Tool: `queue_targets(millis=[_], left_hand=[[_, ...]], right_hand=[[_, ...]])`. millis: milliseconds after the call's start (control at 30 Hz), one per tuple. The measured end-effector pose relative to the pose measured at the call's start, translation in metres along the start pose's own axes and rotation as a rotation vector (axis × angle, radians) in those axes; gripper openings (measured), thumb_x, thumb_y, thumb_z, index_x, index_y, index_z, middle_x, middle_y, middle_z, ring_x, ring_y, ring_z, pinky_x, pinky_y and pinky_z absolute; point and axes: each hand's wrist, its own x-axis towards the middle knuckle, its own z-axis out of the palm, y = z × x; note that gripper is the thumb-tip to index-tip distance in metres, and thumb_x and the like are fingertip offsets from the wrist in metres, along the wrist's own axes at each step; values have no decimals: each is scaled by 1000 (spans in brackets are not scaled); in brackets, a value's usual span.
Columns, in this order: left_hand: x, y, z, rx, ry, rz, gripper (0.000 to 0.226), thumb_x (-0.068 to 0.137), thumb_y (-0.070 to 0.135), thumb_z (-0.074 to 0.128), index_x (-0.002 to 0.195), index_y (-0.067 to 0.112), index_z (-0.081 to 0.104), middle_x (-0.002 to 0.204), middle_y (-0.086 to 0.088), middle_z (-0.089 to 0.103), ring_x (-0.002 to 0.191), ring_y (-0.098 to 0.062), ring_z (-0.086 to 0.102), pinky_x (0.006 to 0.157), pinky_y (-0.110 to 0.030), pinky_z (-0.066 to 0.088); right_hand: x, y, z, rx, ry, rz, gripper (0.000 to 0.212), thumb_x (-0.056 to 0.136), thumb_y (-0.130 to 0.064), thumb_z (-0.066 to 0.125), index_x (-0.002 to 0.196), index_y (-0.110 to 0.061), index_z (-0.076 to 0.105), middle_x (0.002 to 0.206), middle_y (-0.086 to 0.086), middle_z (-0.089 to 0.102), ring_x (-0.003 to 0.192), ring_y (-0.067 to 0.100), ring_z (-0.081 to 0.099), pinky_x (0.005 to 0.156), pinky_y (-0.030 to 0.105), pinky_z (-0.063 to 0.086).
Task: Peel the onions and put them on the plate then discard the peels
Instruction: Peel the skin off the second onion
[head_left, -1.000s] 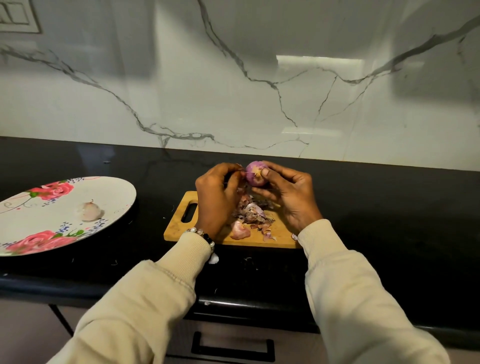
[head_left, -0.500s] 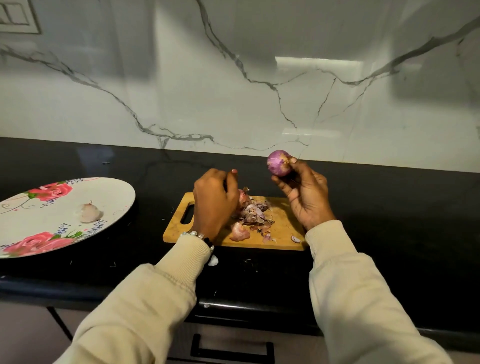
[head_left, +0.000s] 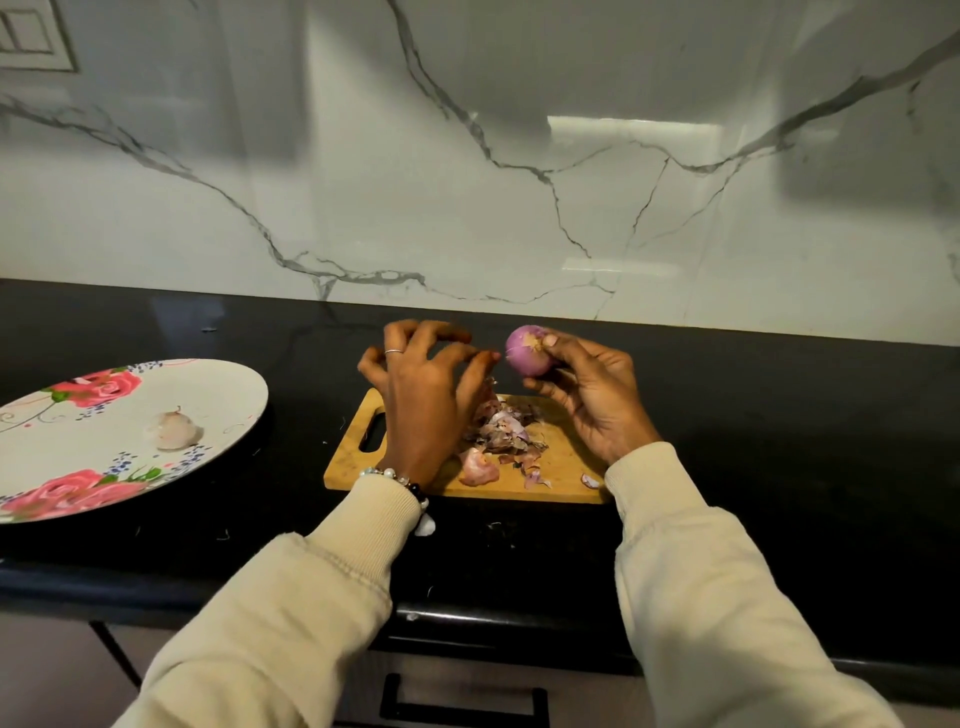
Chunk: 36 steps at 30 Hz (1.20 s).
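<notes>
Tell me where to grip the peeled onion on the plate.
Pinch the peeled onion across its rounded sides, coming from above. It lies on its side on the flat floral plate, its thin tip pointing up and back; the tip is probably too slight for fingers.

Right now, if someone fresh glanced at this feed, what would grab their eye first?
Probably the purple onion held up in the right hand above the wooden cutting board, with the left hand open beside it, fingers spread. Next, the heap of peels on the board, and the big rose-patterned plate at far left carrying one pale peeled onion.
</notes>
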Motion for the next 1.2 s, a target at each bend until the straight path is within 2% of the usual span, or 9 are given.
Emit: queue_targets(millis=[200,367,500,600,733,900,1000,1133,1200], left_hand=[[0,-1,1,-154,-147,206,34,91,29,53,112,9,72,94,-9,68,85,-24,62,71,-40,54],[-1,0,-2,-114,-163,271,34,91,28,52,103,6,75,89,-11,69,76,-23,66,66,-34,57],[-3,2,-3,-20,-209,351,33,90,22,52,95,-1,74,81,-15,69,67,-30,67,58,-38,57],[-4,1,-4,77,-249,410,20,79,9,72,94,-4,71,81,-17,68,66,-32,66,58,-39,57],[-6,3,-3,129,-215,436,33,63,-2,86,90,-2,67,78,-16,65,62,-30,62,52,-35,52],[-6,5,-1,164,-146,439,31,65,1,86,88,-3,65,78,-18,65,59,-28,62,47,-32,50],[-5,5,1,127,-120,413,20,75,7,75,88,-4,64,81,-19,63,54,-26,60,45,-29,47],[-5,8,2,13,-116,285,29,87,23,49,89,-3,62,84,-17,61,59,-24,58,50,-30,46],[-3,8,2,-95,-123,172,23,86,21,50,88,0,60,84,-13,59,65,-23,55,55,-33,47]], right_hand=[[-1,4,-2,-104,-61,71,11,89,-4,67,96,-2,76,95,18,75,84,26,73,60,31,61],[-1,6,-2,-190,-69,65,10,88,-5,69,93,-6,77,94,16,76,85,28,74,61,32,61],[-2,8,-2,-243,-57,47,14,86,-3,71,99,-3,76,95,16,75,85,29,74,58,30,59],[-4,8,1,-233,-70,40,10,87,-2,70,93,-4,76,90,14,76,80,27,74,59,30,61],[-6,7,2,-209,-97,44,10,87,-1,69,87,-6,77,85,14,76,75,24,73,60,31,61],[-6,9,3,-202,-110,50,11,87,-4,70,87,-9,79,85,15,75,77,27,73,67,37,62],[-6,10,4,-192,-91,51,10,87,-4,70,94,-4,77,89,17,75,81,30,73,65,36,62],[-5,10,4,-179,-82,52,16,87,-3,70,102,2,74,94,19,75,83,31,74,64,35,62],[-5,10,4,-159,-82,57,15,87,-2,69,101,1,73,95,19,75,85,31,74,66,36,63]])
